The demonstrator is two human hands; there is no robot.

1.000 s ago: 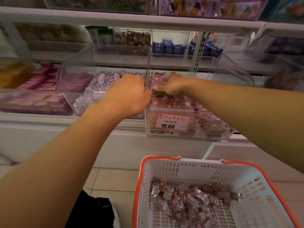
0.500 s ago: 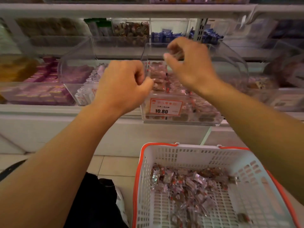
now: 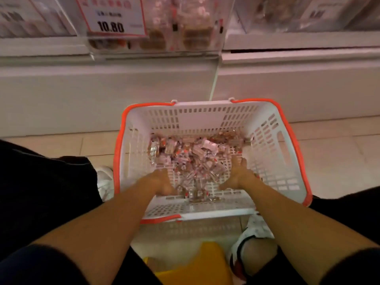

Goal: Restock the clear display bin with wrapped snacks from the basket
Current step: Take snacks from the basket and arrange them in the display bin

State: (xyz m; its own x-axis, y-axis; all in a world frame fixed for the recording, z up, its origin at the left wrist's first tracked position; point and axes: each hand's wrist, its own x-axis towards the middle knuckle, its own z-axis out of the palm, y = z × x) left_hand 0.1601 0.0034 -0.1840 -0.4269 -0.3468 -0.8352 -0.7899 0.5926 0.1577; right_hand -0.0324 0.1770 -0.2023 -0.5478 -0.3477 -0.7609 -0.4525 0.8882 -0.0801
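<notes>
A white basket point(image 3: 273, 140) with an orange rim stands on the floor in front of me. A loose pile of clear-wrapped snacks point(image 3: 191, 157) lies on its bottom. Both my hands are down inside it, one on each side of the pile. My left hand point(image 3: 159, 182) presses against the pile's left edge, its fingertips hidden among the wrappers. My right hand point(image 3: 238, 174) lies at the right edge with fingers stretched forward and thumb turned inward. The clear display bin point(image 3: 185, 27), with a 10.80 price label point(image 3: 112, 17), sits above on the shelf edge, holding similar snacks.
A white shelf base point(image 3: 102, 89) rises just behind the basket. More clear bins point(image 3: 308, 13) flank the display bin. Beige floor tiles point(image 3: 339, 151) lie to the right. My white shoes point(image 3: 253, 231) and a yellow object point(image 3: 201, 264) are below the basket.
Both hands left the display bin and dropped into the basket on either side of the snack pile. My view tilted down from the shelves to the basket.
</notes>
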